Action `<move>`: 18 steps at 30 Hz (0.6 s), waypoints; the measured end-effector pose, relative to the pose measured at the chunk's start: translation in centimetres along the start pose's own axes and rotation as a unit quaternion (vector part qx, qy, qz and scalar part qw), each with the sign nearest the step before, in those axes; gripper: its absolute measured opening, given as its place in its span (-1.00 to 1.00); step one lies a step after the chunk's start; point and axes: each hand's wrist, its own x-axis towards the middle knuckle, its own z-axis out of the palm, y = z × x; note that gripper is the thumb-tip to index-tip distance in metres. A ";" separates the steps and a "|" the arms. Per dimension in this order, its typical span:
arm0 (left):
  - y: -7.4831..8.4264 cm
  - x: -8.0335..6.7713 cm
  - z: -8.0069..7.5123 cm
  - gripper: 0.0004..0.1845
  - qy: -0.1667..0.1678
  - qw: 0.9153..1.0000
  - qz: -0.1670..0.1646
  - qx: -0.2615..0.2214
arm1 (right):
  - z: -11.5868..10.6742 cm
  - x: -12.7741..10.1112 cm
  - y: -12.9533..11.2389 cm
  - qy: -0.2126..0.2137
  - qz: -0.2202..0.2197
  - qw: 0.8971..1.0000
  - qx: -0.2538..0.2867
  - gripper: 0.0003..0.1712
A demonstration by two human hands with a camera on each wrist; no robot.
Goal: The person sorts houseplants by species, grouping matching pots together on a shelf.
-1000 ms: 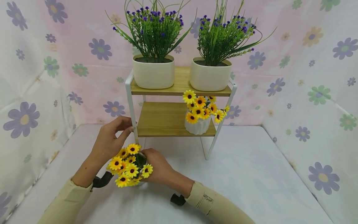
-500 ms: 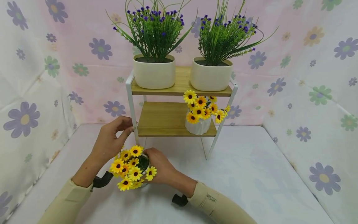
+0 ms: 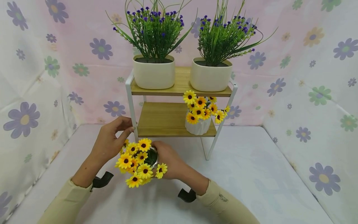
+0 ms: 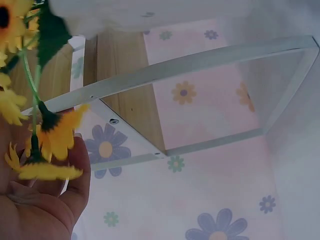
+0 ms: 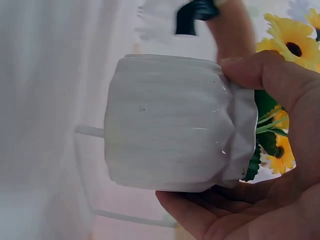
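Observation:
A two-tier wooden shelf rack [image 3: 160,119] with a white metal frame stands in the middle. My left hand [image 3: 107,141] pinches its left front leg [image 3: 130,104] at lower-shelf height. In front of the rack, my right hand [image 3: 171,161] grips a white fluted flowerpot [image 5: 170,125] near its rim, thumb on one side and fingers on the other. Yellow sunflowers [image 3: 139,161] lean left out of this pot, hiding most of it in the head view. Some of the blooms [image 4: 55,135] hang in front of the left fingers in the left wrist view.
A second white pot [image 3: 198,126] of yellow sunflowers occupies the lower shelf's right end. Two cream planters [image 3: 153,74] with purple-flowered grass stand on the top shelf. Flower-print cloth surrounds the white table [image 3: 251,174] on three sides.
My right hand has carried the potted sunflowers to the right, and in the last half second slightly up toward the rack. The left hand keeps its place on the leg.

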 end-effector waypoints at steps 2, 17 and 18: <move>0.0 0.0 0.0 -0.81 -0.001 1.000 -0.003 0.005 | -0.9 -0.3 -0.3 0.003 0.001 1.000 0.016 -0.07; 0.0 0.0 -0.2 -0.73 -0.001 1.000 0.001 -0.014 | -6.1 -1.6 -0.2 0.082 -0.122 0.977 0.158 -0.04; 0.0 0.0 -0.2 -0.71 -0.001 1.000 0.001 -0.016 | -6.2 -1.5 -0.1 0.088 -0.129 0.973 0.170 -0.05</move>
